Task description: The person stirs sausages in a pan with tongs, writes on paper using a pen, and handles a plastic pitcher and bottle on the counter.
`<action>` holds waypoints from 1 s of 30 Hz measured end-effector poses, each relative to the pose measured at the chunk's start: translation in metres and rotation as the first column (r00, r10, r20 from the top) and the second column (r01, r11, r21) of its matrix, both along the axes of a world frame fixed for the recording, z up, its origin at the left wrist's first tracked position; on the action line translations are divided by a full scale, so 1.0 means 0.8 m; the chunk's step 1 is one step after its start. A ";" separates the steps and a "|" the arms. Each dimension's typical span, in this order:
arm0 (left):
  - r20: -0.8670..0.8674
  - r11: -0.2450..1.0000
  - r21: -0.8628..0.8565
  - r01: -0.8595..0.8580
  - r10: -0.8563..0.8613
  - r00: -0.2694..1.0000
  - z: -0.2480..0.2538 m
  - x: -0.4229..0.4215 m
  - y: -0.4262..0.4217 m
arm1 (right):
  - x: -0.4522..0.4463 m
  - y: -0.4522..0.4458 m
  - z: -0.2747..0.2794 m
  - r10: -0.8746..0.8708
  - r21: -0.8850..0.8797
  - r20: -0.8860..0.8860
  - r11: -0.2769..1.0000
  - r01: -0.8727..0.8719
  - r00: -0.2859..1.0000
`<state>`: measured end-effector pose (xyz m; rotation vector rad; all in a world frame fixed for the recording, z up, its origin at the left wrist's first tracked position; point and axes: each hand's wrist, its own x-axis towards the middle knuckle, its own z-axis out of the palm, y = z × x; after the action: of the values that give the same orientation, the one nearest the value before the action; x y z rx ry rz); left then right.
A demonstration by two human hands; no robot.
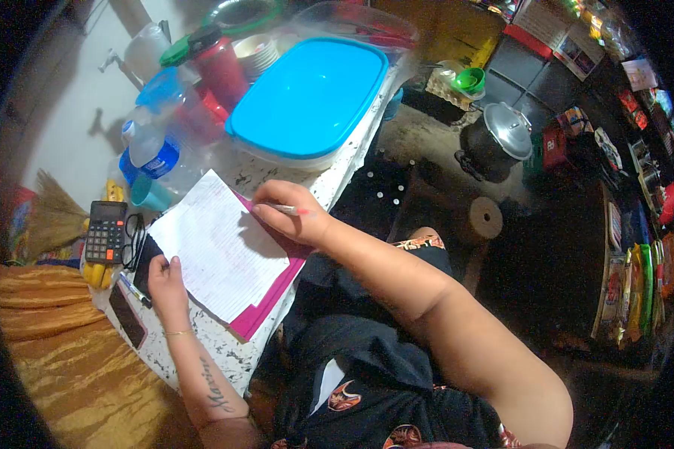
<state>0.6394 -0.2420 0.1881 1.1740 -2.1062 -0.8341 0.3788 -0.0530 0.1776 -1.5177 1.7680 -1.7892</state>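
Note:
A white lined sheet of paper [217, 239] with handwriting lies tilted on the table, over a magenta folder or pad [266, 303] that shows along its right and lower edges. My right hand [292, 213] rests on the paper's right side, fingers closed round a pen [286, 209]. What the pen's tip touches is hidden by the fingers. At the paper's lower left edge is my left hand [168, 288], its thumb on the sheet and its fingers curled at the margin. Left of the paper are dark-framed eyeglasses [133, 241] and a black calculator [106, 232].
A large container with a blue lid [311, 97] stands beyond the paper. Bottles [148, 146] and a teal cup [151, 194] crowd the table's far left. Another pen [135, 288] and a phone [127, 318] lie near my left wrist. A lidded pot [498, 138] sits at right.

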 end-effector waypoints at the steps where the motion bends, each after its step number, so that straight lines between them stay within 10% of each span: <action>1: 0.002 1.000 -0.013 0.005 -0.005 1.000 -0.001 0.001 -0.001 | 0.000 0.000 -0.001 0.004 0.007 0.010 1.000 -0.004 1.000; 30: -0.091 1.000 0.026 0.012 -0.010 0.996 -0.006 -0.002 -0.002 | -0.001 -0.001 -0.003 -0.001 -0.028 0.014 1.000 0.001 1.000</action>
<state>0.6377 -0.2433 0.1837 1.1179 -2.0355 -0.9054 0.3779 -0.0535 0.1752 -1.5112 1.7448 -1.8285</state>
